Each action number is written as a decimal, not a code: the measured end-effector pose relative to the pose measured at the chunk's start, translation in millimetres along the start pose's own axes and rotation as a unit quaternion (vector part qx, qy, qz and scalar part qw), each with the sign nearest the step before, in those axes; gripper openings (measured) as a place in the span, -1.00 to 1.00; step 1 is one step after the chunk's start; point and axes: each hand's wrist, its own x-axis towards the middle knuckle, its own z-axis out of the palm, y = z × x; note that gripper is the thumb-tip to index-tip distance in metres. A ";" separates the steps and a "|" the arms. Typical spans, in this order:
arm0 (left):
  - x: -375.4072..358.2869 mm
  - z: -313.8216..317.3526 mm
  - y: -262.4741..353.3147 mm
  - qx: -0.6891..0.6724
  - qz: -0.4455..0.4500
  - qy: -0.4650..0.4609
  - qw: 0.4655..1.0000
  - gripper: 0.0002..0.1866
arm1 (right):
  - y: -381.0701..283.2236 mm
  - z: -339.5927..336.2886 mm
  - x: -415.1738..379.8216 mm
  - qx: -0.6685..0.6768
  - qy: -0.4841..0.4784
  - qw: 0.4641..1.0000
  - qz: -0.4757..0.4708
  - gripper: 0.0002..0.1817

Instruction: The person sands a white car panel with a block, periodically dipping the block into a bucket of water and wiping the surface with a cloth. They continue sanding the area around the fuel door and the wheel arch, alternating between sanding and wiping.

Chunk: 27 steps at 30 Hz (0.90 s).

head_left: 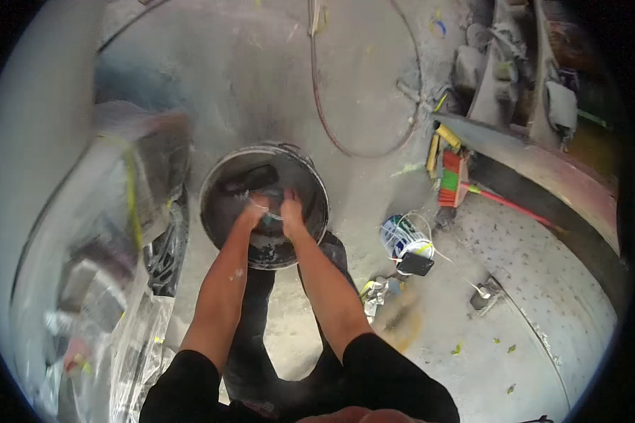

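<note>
Both hands reach down into a round dark bucket [213, 236] that stands on the floor between the person's feet. My left hand [257, 206] is at the middle of the bucket, its fingers too blurred to make out. Close to its right, my right hand [291, 209] bends inward, its fingers also unclear. Between the hands lies something small, greyish and wet-looking, too blurred to name. A dark oblong object [259, 178] rests in the bucket just beyond the hands.
Plastic-wrapped items [148, 211] stand at the left. On the right are a white-and-green pail [402, 236] with a black phone [415, 264] at its rim, and a red-and-green broom [451, 178]. A hose [319, 106] loops across the floor ahead.
</note>
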 end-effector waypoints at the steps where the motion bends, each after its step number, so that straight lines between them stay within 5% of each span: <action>1: -28.3 1.8 8.2 -0.064 0.051 -0.018 0.996 -0.53 | -58.8 -3.8 -55.7 0.181 0.042 0.982 0.021 -0.44; 2: -66.1 8.9 23.0 -0.123 0.109 -0.036 0.986 -0.57 | -88.0 -13.4 -92.0 0.237 -0.001 0.972 0.003 -0.45; 3: -149.3 16.8 96.2 -0.233 -0.030 -0.044 0.971 -0.66 | -109.0 -25.8 -126.5 0.291 -0.046 0.955 -0.014 -0.45; 4: -166.2 10.0 86.4 -0.356 -0.019 -0.139 0.924 -0.72 | -129.5 -38.4 -159.5 0.322 -0.080 0.943 0.012 -0.45; 5: -227.1 11.4 119.4 -0.375 -0.015 -0.127 0.918 -0.68 | -149.2 -52.1 -188.4 0.348 -0.114 0.930 0.034 -0.45; 9: -425.5 -13.3 168.4 -0.493 0.154 -0.156 0.842 -0.42 | -216.0 -105.0 -283.7 0.370 -0.171 0.913 0.016 -0.46; 11: -546.8 -21.5 211.8 -0.585 0.208 -0.178 0.764 -0.32 | -251.0 -130.7 -318.0 0.340 -0.187 0.922 0.019 -0.45; 13: -627.8 -47.2 222.7 -0.521 0.278 -0.083 0.803 -0.24 | -287.6 -150.8 -326.6 0.299 -0.190 0.935 0.016 -0.44; 17: -789.5 -98.4 243.2 -0.473 0.456 0.194 0.729 -0.45 | -338.9 -173.7 -363.4 0.233 -0.190 0.954 -0.020 -0.39; 18: -867.0 -81.4 285.7 -0.306 0.551 0.205 0.749 -0.45 | -359.5 -179.9 -379.5 0.218 -0.201 0.954 -0.041 -0.37; 20: -955.2 -87.3 317.4 -0.146 0.532 0.448 0.703 -0.50 | -390.9 -202.8 -418.9 -0.084 -0.172 0.934 -0.303 -0.34; 21: -969.3 -112.2 308.8 -0.129 0.540 0.501 0.664 -0.62 | -404.1 -197.8 -441.6 -0.241 -0.187 0.852 -0.426 -0.32; 22: -984.0 -125.5 310.8 -0.064 0.529 0.594 0.602 -0.65 | -423.3 -189.7 -485.8 -0.248 -0.181 0.822 -0.480 -0.34; 24: -1015.9 -149.4 323.6 0.119 0.408 0.818 0.388 -0.69 | -450.3 -148.3 -496.5 -0.166 -0.311 0.826 -0.440 -0.36; 25: -1022.3 -163.0 345.6 0.158 0.356 0.867 0.311 -0.69 | -446.9 -145.7 -493.0 -0.095 -0.335 0.870 -0.348 -0.38; 27: -1031.9 -177.1 370.7 0.206 0.314 0.900 0.221 -0.64 | -440.9 -130.8 -497.0 0.030 -0.335 0.917 -0.213 -0.44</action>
